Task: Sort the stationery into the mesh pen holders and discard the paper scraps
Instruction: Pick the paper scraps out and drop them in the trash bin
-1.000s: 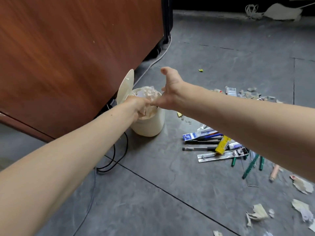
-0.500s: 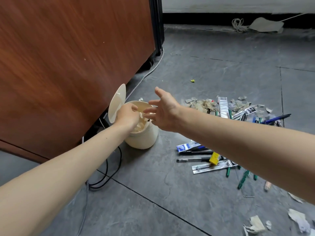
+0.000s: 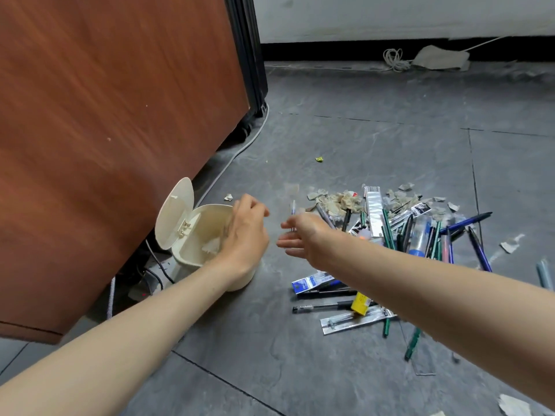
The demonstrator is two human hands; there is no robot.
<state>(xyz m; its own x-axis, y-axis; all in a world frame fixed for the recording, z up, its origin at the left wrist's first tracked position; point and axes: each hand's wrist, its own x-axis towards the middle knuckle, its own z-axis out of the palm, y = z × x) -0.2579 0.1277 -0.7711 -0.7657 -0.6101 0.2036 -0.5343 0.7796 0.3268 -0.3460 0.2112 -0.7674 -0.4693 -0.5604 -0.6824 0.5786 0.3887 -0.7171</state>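
Both bare forearms reach in from the bottom edge toward the centre of the frame. The left hand [image 3: 244,232] hangs over the mouth of a small cream bin [image 3: 240,282], palm down, with its fingers loosely bent; nothing shows in them, though the fingertips are blurred. The right hand [image 3: 301,237] is just right of it and apart from it, with fingers spread and stretched leftward toward the bin. It is wide and holds nothing.

The bin stands on the grey floor [image 3: 270,355] against a brown wooden panel [image 3: 105,115] that fills the upper left. Its flip lid [image 3: 175,214] stands open on the left, and a pale paper scrap [image 3: 211,245] lies inside.

Near the lower right, under the right forearm, lie a clear packet [image 3: 350,321], a black pen [image 3: 319,308], a yellow item [image 3: 360,303], a blue packaged pen [image 3: 312,284] and some green pens [image 3: 413,343]. A torn scrap [image 3: 514,406] sits in the bottom right corner.

Beyond the right hand a loose pile of pens [image 3: 420,232] spreads across the floor, well apart from the bin. A heap of paper scraps [image 3: 339,201] lies along its far edge.

Farther off are a small green bit [image 3: 319,159] and a white cable [image 3: 234,157] running along the panel's foot. A coiled white cord [image 3: 395,59] and a grey rag [image 3: 440,57] lie by the far wall.
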